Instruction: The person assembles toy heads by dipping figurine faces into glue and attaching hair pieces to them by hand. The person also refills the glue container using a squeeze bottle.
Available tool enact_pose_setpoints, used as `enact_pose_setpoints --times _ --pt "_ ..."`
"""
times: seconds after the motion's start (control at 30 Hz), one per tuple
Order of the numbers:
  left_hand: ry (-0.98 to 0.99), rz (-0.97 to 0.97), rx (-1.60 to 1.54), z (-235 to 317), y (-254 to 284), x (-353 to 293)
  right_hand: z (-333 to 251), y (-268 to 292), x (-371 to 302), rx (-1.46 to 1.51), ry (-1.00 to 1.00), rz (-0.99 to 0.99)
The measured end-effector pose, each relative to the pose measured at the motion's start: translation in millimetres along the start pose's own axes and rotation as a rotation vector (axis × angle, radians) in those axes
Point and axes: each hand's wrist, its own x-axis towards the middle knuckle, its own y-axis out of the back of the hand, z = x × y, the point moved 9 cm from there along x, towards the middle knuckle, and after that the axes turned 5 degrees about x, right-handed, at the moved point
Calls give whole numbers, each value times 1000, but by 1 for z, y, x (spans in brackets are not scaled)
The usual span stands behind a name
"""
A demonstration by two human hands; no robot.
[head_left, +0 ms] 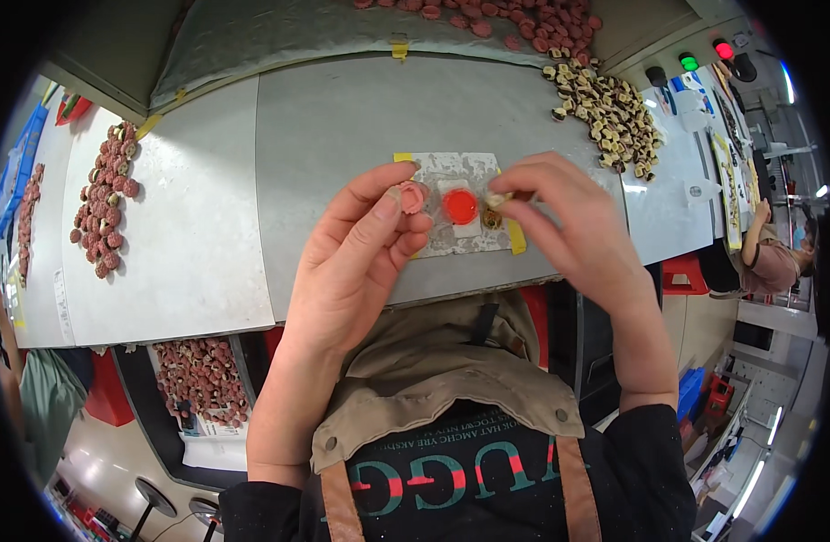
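Between the thumb and fingers of my left hand [361, 235] is a small pink round piece [412, 197] with a scalloped rim. My right hand [568, 208] pinches a small cream-coloured piece [496, 200], partly covered by the fingertips. Just below that pinch sits a small brownish-gold round patch or dish [492, 219]; which of the two I cannot tell. A shallow round dish of bright red stuff [460, 207] lies between my hands on a white pad. Beneath it is a stained whitish sheet [446, 245], taped down with yellow strips on the grey table [370, 108].
Cream-and-dark small pieces [614, 113] are heaped at the right. More pink pieces [523, 23] lie along the far edge, and assembled-looking pink ones [107, 199] at the left. A tray of similar pieces [202, 379] stands below the table. People [772, 262] work at both sides.
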Motion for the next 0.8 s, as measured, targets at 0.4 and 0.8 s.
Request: enact_pose_setpoints --times 0.4,0.8 --pt "-4 17 57 2 -2 1 -12 -29 7 -196 134 -13" --pt "-30 34 51 4 -4 -2 -9 -26 5 -99 157 -24"
